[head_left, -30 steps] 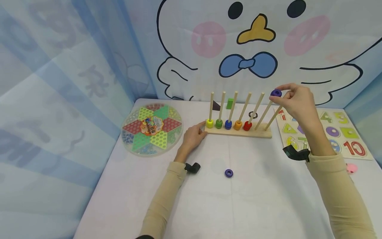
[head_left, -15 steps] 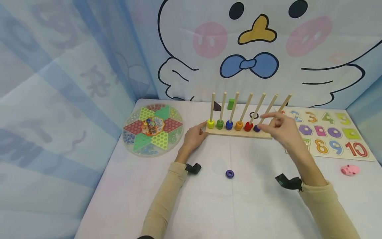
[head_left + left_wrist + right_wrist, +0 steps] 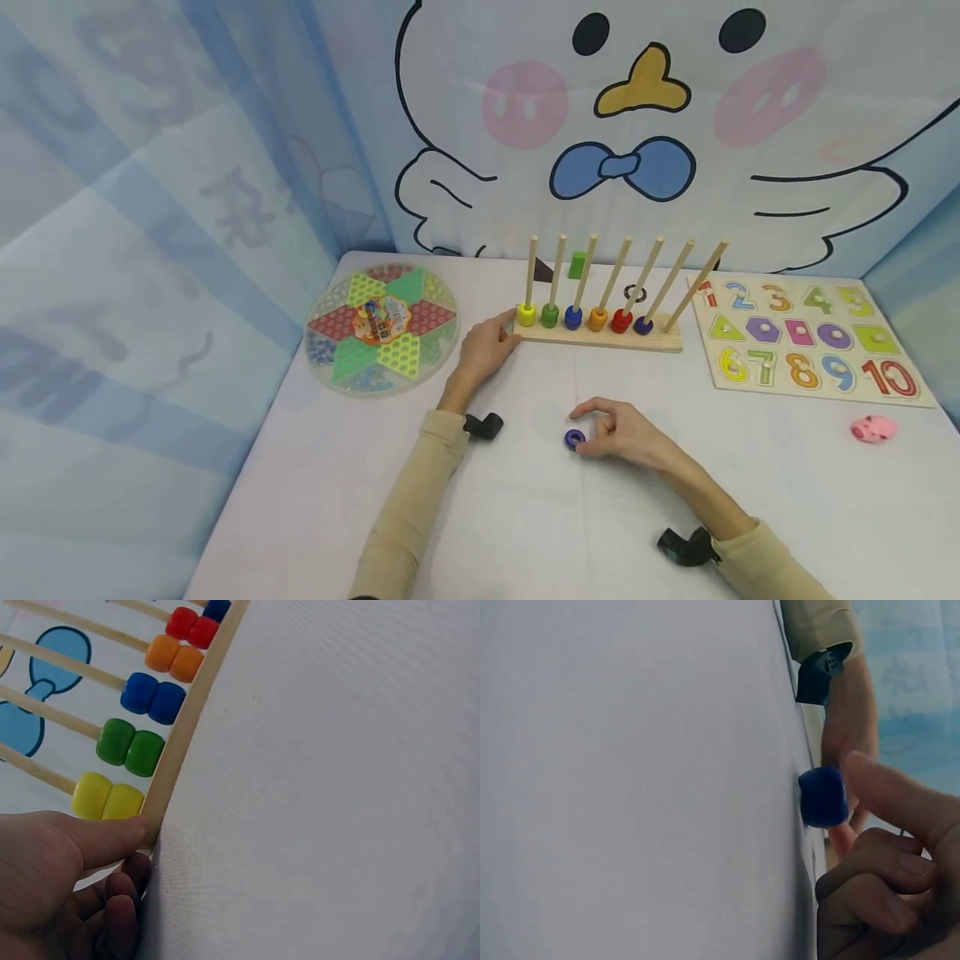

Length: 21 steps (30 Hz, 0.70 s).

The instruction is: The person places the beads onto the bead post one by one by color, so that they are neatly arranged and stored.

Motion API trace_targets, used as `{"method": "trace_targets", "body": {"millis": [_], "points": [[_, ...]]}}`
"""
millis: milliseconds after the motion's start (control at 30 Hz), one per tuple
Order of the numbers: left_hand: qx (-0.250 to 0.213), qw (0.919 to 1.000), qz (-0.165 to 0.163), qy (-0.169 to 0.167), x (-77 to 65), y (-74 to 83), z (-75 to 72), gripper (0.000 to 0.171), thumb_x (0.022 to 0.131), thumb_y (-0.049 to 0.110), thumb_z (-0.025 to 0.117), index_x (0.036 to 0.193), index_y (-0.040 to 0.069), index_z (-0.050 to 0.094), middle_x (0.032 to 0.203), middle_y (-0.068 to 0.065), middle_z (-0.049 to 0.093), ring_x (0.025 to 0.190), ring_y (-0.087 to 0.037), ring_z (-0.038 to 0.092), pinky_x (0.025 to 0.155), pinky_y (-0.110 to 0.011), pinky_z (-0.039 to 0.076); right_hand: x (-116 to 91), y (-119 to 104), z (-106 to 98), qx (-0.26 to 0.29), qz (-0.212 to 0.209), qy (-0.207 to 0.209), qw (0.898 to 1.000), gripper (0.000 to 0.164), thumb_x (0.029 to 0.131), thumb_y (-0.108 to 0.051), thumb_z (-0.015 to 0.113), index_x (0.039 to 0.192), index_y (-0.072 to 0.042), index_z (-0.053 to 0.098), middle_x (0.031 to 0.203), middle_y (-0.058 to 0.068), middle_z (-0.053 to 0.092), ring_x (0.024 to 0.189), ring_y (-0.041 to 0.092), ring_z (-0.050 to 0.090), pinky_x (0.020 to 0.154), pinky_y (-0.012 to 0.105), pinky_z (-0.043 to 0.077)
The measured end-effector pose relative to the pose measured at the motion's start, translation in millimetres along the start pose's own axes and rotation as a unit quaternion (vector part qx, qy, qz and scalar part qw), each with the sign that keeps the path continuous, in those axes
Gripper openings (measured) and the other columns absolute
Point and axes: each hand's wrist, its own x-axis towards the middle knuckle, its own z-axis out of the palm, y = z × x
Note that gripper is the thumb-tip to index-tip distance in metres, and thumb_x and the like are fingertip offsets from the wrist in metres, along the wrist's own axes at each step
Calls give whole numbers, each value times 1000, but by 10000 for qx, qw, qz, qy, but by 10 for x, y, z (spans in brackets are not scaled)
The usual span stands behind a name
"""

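Note:
My left hand (image 3: pixel 486 346) grips the left end of a wooden peg rack (image 3: pixel 637 339), its thumb lying along the base in the left wrist view. Yellow (image 3: pixel 109 796), green (image 3: pixel 130 748), blue (image 3: pixel 153 698), orange (image 3: pixel 174 658) and red beads (image 3: pixel 193 628) sit paired on their pegs. A dark purple bead (image 3: pixel 643 326) is low on the sixth peg; the rightmost peg is bare. On the table lies a loose purple bead (image 3: pixel 572 437), blue-looking in the right wrist view. My right hand (image 3: pixel 626 433) is at it, thumb and forefinger parted around it, without a visible pinch.
A round Chinese checkers board (image 3: pixel 382 329) lies left of the rack. To the right are a number puzzle board (image 3: pixel 817 337) and a pink toy pig (image 3: pixel 873 428). Behind the rack are a green block (image 3: pixel 577 265), a dark triangle (image 3: pixel 543 271) and a dark ring (image 3: pixel 635 292).
My right hand lowered a purple bead onto the sixth peg and let it go. It then came down toward me to the loose bead. The left hand stayed at the rack's end.

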Motion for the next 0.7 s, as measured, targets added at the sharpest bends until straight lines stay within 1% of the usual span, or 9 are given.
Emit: {"method": "trace_targets", "body": {"millis": [167,367,467,567,633,700], "points": [[9,10000,29,27,-1,-12,6,53,91,29,64,140,19,49,68,3,57,55,-10,48,50,-25,37,-2,64,73,-226,-110,64,9997,40,76,-8,78,110,4,59,55,-3,43,47,4,38,47,20,32],[40,10000,42,42,-4,-17,11,53,91,29,64,140,19,49,68,3,57,54,-10,47,49,-25,36,-5,59,128,-321,-98,360,9988,37,77,-14,79,106,1,62,53,-3,42,44,4,35,44,20,28],[43,10000,44,55,-1,-13,13,53,91,29,64,140,19,49,68,3,57,54,-10,47,49,-25,37,-4,19,106,-430,-69,537,9976,37,77,-16,79,106,0,62,53,-3,42,45,5,36,44,20,27],[29,10000,40,35,3,-9,17,53,91,29,64,140,20,49,68,3,57,54,-10,48,50,-25,37,-6,-85,-36,-607,-23,785,9951,38,78,-18,78,107,0,61,54,-3,43,47,6,36,45,21,29],[40,10000,18,21,6,-11,21,53,91,29,64,141,20,49,68,3,57,55,-10,48,50,-25,37,-14,-207,-214,-810,6,999,9917,41,80,-21,77,110,0,60,55,-1,45,48,8,38,46,23,31],[50,10000,-2,15,10,-14,25,53,91,29,64,141,20,48,69,3,57,55,-10,48,51,-25,37,-31,-377,-450,-1047,33,1309,9858,43,81,-26,76,113,-2,59,59,2,49,51,11,40,48,24,34]]}}
